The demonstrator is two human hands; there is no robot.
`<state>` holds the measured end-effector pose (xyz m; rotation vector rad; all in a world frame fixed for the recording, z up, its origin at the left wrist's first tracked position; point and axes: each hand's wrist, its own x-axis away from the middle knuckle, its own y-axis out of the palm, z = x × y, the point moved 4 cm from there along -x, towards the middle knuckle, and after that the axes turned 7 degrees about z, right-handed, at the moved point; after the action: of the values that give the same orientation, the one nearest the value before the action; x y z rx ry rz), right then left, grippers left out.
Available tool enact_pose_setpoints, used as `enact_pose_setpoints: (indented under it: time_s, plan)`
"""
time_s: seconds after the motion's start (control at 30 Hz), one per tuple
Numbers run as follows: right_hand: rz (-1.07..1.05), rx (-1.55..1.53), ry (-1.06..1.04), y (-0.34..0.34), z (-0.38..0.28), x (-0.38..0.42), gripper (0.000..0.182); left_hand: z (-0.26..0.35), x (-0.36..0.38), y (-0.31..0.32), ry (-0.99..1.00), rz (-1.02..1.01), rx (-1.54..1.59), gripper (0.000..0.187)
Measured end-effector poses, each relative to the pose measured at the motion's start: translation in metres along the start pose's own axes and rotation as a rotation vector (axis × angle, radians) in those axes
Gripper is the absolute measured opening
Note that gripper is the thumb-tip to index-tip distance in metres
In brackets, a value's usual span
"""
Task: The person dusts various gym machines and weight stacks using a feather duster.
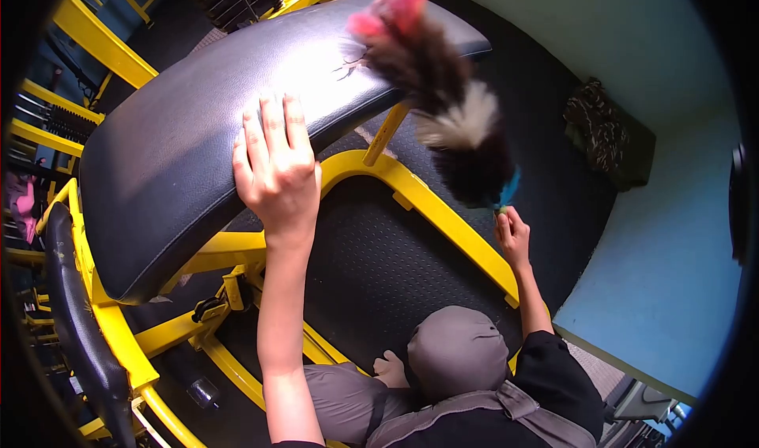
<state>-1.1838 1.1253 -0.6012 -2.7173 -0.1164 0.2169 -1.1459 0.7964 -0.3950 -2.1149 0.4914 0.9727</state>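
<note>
My left hand (277, 163) lies flat on the black padded bench (174, 124), fingers stretched out near its front edge. My right hand (514, 235) is closed around the handle end of a feather duster (466, 124), out to the right. The duster's dark, white and pink feathers reach up and left, its pink tip over the far part of the pad and blurred. Most of the handle is hidden by my fingers and the feathers. A small torn patch shows in the pad's cover beside the feathers.
A yellow steel frame (443, 219) carries the bench and curves over the black floor mat. A second black pad (75, 314) stands at the left. A camouflage cloth (597, 128) lies by the wall at right. A clear bottle (204, 393) is low on the left.
</note>
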Motion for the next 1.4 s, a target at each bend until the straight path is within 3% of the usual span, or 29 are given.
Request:
enact_pose_setpoints:
  time_s: [0.07,0.13,0.23,0.33,0.37,0.47,0.57,0.67,0.77,0.83,0.9,0.93,1.0,1.07,1.17,1.23,1.4]
  plan:
    - [0.005,0.065,0.108,-0.016,-0.016,-0.022,0.022,-0.002,-0.004,-0.003,0.015,-0.104,0.021,0.059]
    - [0.132,0.187,0.170,-0.046,-0.028,-0.050,0.024,-0.008,-0.025,-0.020,0.063,-0.356,0.120,0.064]
    - [0.158,0.402,-0.003,-0.081,-0.079,-0.089,0.026,-0.028,-0.051,-0.020,0.121,-0.692,0.285,0.076]
    - [0.039,0.407,-0.113,-0.082,-0.130,-0.110,0.026,-0.035,-0.047,-0.008,0.115,-0.556,0.185,0.084]
    - [-0.041,0.374,-0.129,-0.075,-0.146,-0.115,0.026,-0.032,-0.043,0.000,0.079,-0.653,0.199,0.090]
    - [-0.185,0.374,-0.168,-0.055,-0.172,-0.140,0.032,-0.031,-0.049,-0.002,0.072,-0.691,0.200,0.091]
    - [-0.114,0.461,-0.118,-0.045,-0.178,-0.170,0.036,-0.034,-0.060,-0.002,0.024,-0.733,0.275,0.088]
    - [-0.079,0.612,0.101,-0.031,-0.212,-0.170,0.034,-0.037,-0.064,0.002,-0.018,-0.768,0.371,0.080]
    - [-0.118,0.544,0.059,-0.013,-0.238,-0.156,0.031,-0.037,-0.070,0.000,-0.042,-0.787,0.406,0.082]
    - [-0.269,0.487,0.007,0.001,-0.263,-0.133,0.030,-0.038,-0.072,0.002,-0.075,-0.779,0.405,0.083]
    - [-0.457,0.320,0.092,0.011,-0.277,-0.115,0.034,-0.038,-0.080,0.002,-0.075,-0.810,0.422,0.084]
    - [-0.546,0.395,0.093,0.008,-0.287,-0.116,0.037,-0.040,-0.080,0.002,-0.072,-0.837,0.428,0.086]
    - [-0.453,0.337,0.163,-0.001,-0.289,-0.132,0.039,-0.041,-0.080,0.003,-0.103,-0.785,0.456,0.083]
    - [-0.400,0.382,0.396,-0.012,-0.286,-0.163,0.039,-0.042,-0.082,0.003,-0.084,-0.826,0.413,0.096]
    - [-0.234,0.414,0.435,-0.010,-0.266,-0.196,0.037,-0.041,-0.081,0.008,-0.069,-0.840,0.414,0.100]
    - [-0.058,0.384,0.354,-0.006,-0.259,-0.201,0.036,-0.042,-0.081,0.010,-0.066,-0.860,0.420,0.101]
    - [-0.392,0.286,0.415,0.011,-0.320,-0.129,0.034,-0.044,-0.087,0.009,-0.070,-0.900,0.415,0.094]
